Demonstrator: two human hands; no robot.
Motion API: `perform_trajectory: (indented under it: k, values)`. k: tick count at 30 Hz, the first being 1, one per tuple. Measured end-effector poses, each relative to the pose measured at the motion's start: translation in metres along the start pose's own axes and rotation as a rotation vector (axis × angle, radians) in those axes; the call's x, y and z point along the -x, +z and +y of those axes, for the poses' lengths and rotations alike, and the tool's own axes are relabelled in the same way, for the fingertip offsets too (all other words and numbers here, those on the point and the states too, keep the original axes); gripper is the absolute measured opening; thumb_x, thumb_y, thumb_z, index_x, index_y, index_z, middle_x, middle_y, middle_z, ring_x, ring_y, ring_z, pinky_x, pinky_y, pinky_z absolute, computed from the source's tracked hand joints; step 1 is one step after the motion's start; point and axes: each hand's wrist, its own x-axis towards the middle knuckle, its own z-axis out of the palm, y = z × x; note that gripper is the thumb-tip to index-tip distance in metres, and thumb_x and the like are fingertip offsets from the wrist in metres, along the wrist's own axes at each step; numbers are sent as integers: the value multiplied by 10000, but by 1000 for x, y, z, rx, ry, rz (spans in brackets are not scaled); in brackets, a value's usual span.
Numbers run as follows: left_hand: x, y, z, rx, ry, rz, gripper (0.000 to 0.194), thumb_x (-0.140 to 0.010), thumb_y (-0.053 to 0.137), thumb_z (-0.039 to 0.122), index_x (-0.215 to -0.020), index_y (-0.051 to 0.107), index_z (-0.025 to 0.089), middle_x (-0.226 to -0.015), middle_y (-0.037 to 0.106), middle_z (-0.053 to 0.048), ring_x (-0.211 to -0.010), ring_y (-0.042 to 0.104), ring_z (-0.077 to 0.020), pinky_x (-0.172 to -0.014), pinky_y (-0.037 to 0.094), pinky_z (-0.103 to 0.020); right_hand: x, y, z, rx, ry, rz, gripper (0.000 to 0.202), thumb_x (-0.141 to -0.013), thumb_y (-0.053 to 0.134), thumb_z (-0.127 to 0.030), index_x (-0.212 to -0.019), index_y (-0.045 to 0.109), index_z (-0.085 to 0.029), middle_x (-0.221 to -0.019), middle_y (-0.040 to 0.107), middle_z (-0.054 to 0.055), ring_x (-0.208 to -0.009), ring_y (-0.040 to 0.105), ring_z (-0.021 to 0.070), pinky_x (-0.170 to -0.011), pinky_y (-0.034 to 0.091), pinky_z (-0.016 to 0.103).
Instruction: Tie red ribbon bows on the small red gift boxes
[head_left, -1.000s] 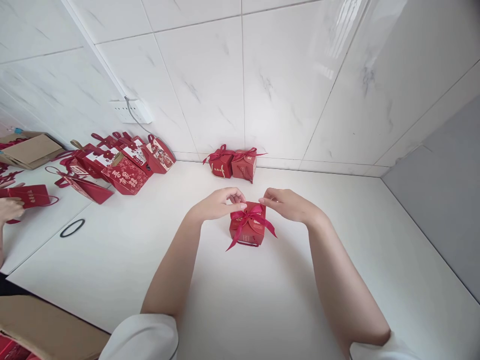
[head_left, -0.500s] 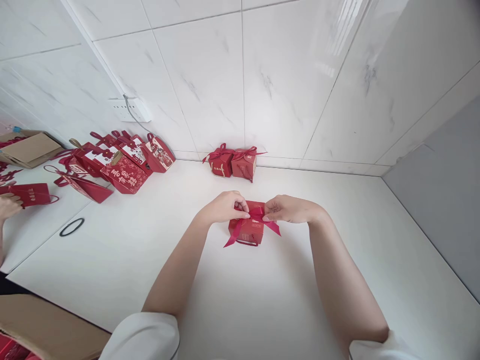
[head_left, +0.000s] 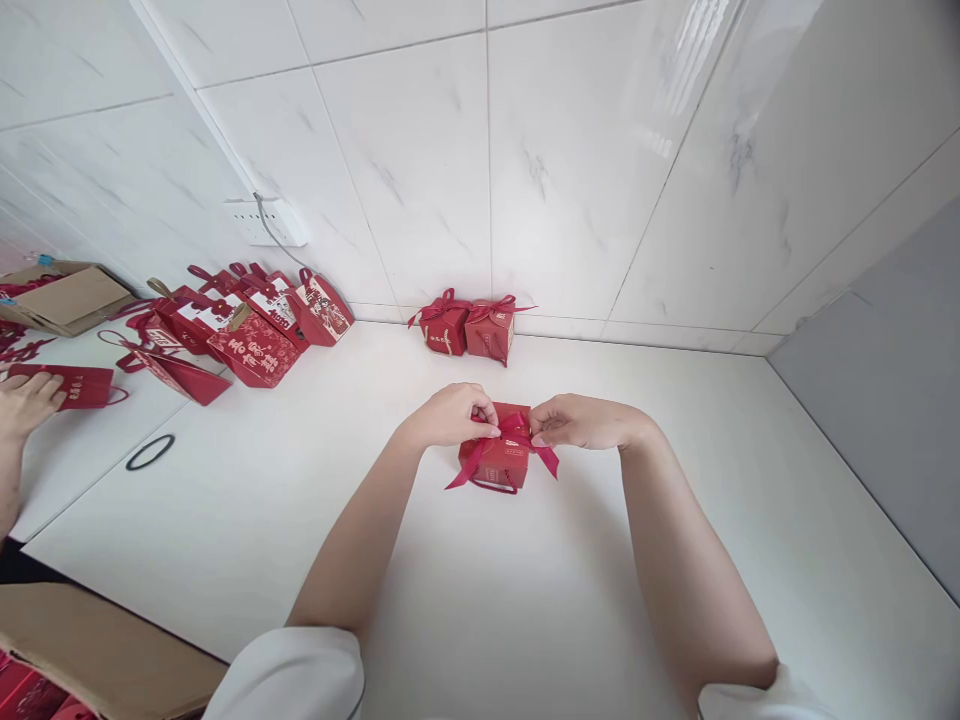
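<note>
A small red gift box [head_left: 501, 472] with printed lettering sits on the white table in front of me. Across its top lies a bow of crimson ribbon [head_left: 471, 467], its tails hanging over the near side. From the left, my left hand [head_left: 459, 414] pinches the ribbon between thumb and fingers. On the other side my right hand [head_left: 574, 420] is closed on the ribbon's right part, thumb against the fingers. A twisted red cord [head_left: 495, 488] loops at the box's lower front edge.
Two red boxes with bows [head_left: 444, 330] stand against the tiled wall. Several red gift boxes [head_left: 259, 345] cluster at the left, near a wall socket [head_left: 264, 222]. A black ring [head_left: 151, 452] lies on the table. Another person's hand [head_left: 30, 405] holds a red box. A cardboard carton [head_left: 112, 640] is at lower left.
My right hand has shifted slightly right along the ribbon, and the right tail has drawn in a little. My left hand keeps its pinch. The other person's hand has moved further into view.
</note>
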Motion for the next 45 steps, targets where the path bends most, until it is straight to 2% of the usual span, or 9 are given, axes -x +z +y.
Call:
perform_trajectory:
  k: [8,11,14,17,19,24,34,41,45]
  values:
    - [13,-21,-2,217,-23,99,402,-744,601,539,-985,620,218,-1011,615,-36,-940,559,-184,-773,438,-277,9,-8,2,-48,113,175,393,-784,555,-578,-738,593,-190,-749,608,8,-677,529,134,-594,373,249]
    - [18,-30,-9,212,-159,166,466,-788,489,626,-828,619,180,-872,626,-45,-801,565,-172,-709,420,-287,8,-10,3,-139,123,286,476,-838,456,-625,-786,606,-176,-827,662,61,-766,602,165,-703,439,270]
    - [19,-31,-14,171,-305,18,560,-742,488,694,-666,622,155,-683,608,-53,-628,539,-164,-633,398,-299,2,-5,0,-185,117,379,530,-856,393,-654,-752,586,-171,-756,657,64,-694,603,155,-686,461,271]
    - [18,-29,-12,184,-309,-173,560,-695,540,702,-620,631,155,-615,598,-52,-597,542,-168,-626,397,-298,-6,2,-6,-169,122,346,548,-852,379,-671,-711,562,-174,-657,637,46,-598,573,138,-634,461,265]
    - [18,-27,-8,179,-265,-211,537,-676,572,694,-609,613,162,-618,584,-39,-609,534,-164,-606,383,-286,-11,7,-10,-140,163,297,555,-849,365,-683,-694,540,-180,-601,629,35,-538,553,131,-615,458,270]
    - [18,-27,-4,191,-171,-231,461,-720,577,633,-657,593,177,-680,563,-15,-661,514,-148,-596,367,-262,-14,10,-10,-85,214,296,549,-851,350,-683,-647,482,-191,-549,614,27,-457,522,122,-559,437,273]
    - [11,-23,-13,356,-197,-240,456,-718,597,598,-744,662,147,-724,639,-58,-715,569,-172,-702,422,-301,-11,6,-10,-112,158,247,446,-852,449,-608,-759,562,-187,-596,662,21,-421,507,103,-541,434,265]
    - [9,-22,-12,432,-213,-210,393,-713,627,547,-737,642,155,-755,629,-38,-738,578,-164,-740,419,-307,-12,4,-4,-139,268,358,483,-884,378,-616,-830,563,-173,-622,676,53,-412,518,111,-535,460,278]
    - [10,-22,-10,422,-243,-197,394,-700,637,550,-739,642,157,-775,630,-42,-756,581,-173,-723,409,-302,-9,3,-7,-208,267,301,477,-878,407,-609,-830,592,-172,-623,681,57,-409,510,110,-547,460,283]
